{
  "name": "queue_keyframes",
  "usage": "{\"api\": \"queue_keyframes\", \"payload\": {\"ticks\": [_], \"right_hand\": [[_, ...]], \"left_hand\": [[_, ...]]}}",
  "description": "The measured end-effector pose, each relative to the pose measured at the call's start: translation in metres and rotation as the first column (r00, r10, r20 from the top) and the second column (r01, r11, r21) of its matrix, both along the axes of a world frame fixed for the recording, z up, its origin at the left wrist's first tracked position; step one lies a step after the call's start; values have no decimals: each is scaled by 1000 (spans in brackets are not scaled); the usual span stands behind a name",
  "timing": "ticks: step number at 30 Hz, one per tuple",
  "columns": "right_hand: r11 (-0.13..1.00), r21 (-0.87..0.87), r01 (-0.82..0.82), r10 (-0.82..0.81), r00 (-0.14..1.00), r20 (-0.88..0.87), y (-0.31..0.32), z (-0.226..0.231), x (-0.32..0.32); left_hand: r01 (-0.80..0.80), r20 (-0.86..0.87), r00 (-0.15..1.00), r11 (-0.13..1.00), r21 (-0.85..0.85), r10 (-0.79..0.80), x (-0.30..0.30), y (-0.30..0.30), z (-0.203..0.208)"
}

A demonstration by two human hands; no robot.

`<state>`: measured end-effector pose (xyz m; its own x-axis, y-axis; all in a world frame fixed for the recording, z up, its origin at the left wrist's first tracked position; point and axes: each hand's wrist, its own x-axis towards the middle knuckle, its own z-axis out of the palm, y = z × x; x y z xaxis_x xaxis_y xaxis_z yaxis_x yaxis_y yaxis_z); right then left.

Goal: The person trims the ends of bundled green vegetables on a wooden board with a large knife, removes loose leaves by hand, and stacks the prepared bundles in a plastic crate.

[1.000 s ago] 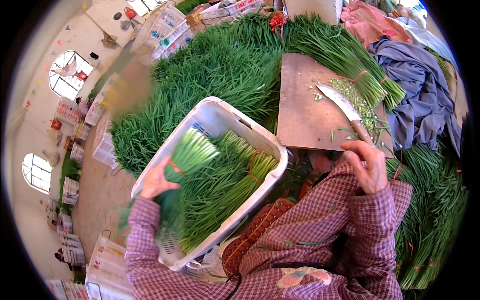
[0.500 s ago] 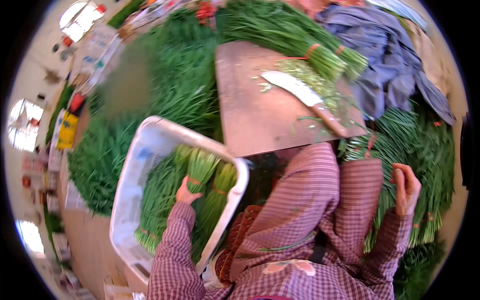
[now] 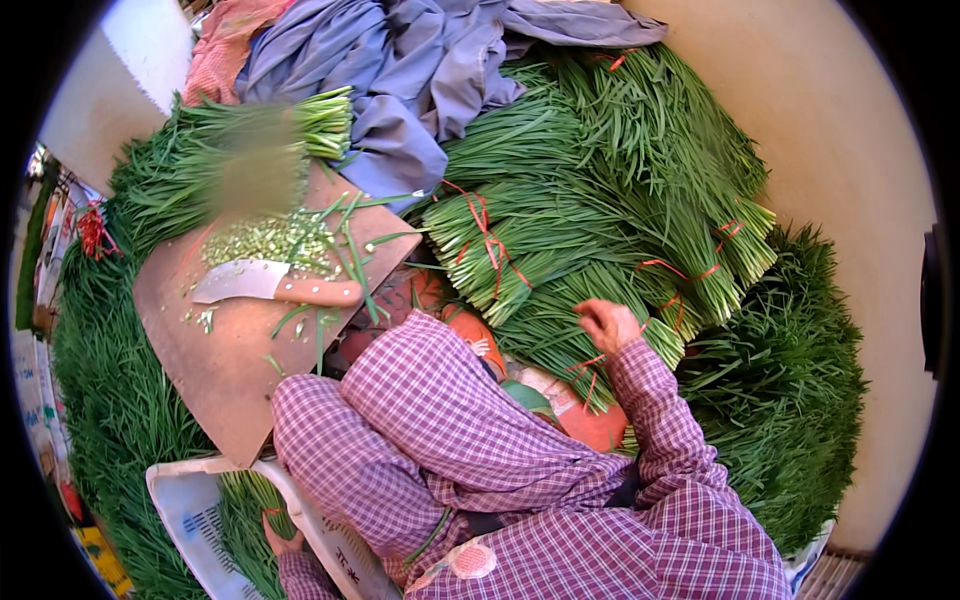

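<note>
Stalks (image 3: 240,515) in near-left crate (image 3: 187,520) could be bent if squeezed by left hand (image 3: 284,540), grip too hidden to judge; right hand (image 3: 609,325) seen empty, relaxed.

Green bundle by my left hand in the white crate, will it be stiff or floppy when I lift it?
The green bundle will probably flop away from its tie, since its leaves look long and thin. A red tie crosses it beside the left hand, so that part should likely hold together better.
</note>
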<state>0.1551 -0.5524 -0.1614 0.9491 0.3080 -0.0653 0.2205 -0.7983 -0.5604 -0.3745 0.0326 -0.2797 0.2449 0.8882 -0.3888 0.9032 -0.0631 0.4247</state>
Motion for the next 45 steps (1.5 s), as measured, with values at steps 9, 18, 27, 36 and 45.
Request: {"api": "queue_keyframes", "payload": {"ticks": [9, 18, 27, 36, 45], "right_hand": [[965, -206, -162, 187, 976, 110, 55, -50, 36], [912, -239, -334, 408, 802, 436, 125, -54, 160], [904, -386, -186, 382, 759, 527, 185, 2, 236], [670, -688, -277, 623, 714, 320, 220, -6, 291], [704, -678, -211, 486, 839, 243, 137, 122, 200]], "left_hand": [[273, -332, 922, 942, 196, -198, -57, -47, 83], [-231, 328, 941, 864, 448, 82, -23, -56, 149], [73, 264, 923, 800, 595, -280, 59, -52, 201], [129, 292, 903, 845, 519, -317, 210, -85, 255], [54, 604, 733, 911, 408, -313, 200, -63, 254]]}}
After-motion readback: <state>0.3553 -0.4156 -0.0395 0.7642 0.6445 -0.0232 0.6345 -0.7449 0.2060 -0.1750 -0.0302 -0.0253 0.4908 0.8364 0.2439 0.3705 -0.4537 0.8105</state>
